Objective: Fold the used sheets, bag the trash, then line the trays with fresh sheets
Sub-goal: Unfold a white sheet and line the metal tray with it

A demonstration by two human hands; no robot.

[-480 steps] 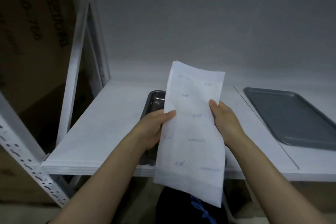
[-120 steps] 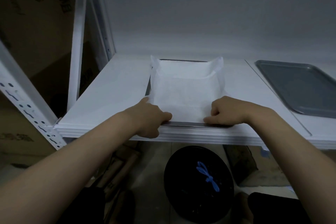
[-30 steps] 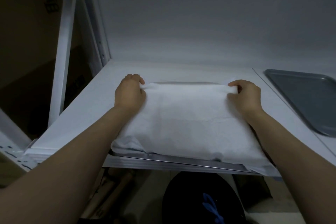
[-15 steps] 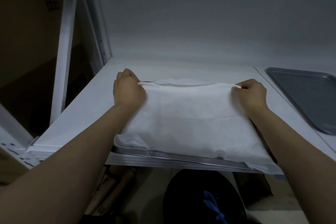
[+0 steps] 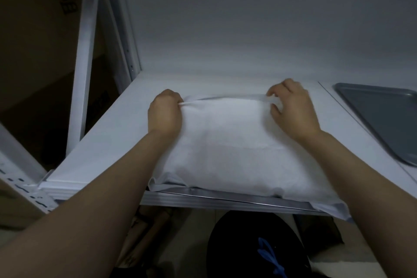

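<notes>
A white fresh sheet [image 5: 232, 142] is spread over a steel tray [image 5: 225, 195] on the white shelf; only the tray's front rim shows. My left hand [image 5: 164, 113] pinches the sheet's far left corner. At the far right corner my right hand [image 5: 291, 109] has its fingers spread, touching the sheet's edge. The sheet's near right corner hangs over the shelf's front edge. A second, bare grey tray [image 5: 383, 117] lies on the shelf at the right.
A white wall stands close behind the white shelf [image 5: 108, 142]. White shelf uprights [image 5: 84, 58] rise at the left, with cardboard boxes [image 5: 33, 29] beyond. Below the shelf sits a black trash bag [image 5: 255, 248] with a blue tie.
Both hands stayed at the sheet's far corners and drew its far edge back over the tray. My right hand's fingers have opened since half a second ago; the left still pinches.
</notes>
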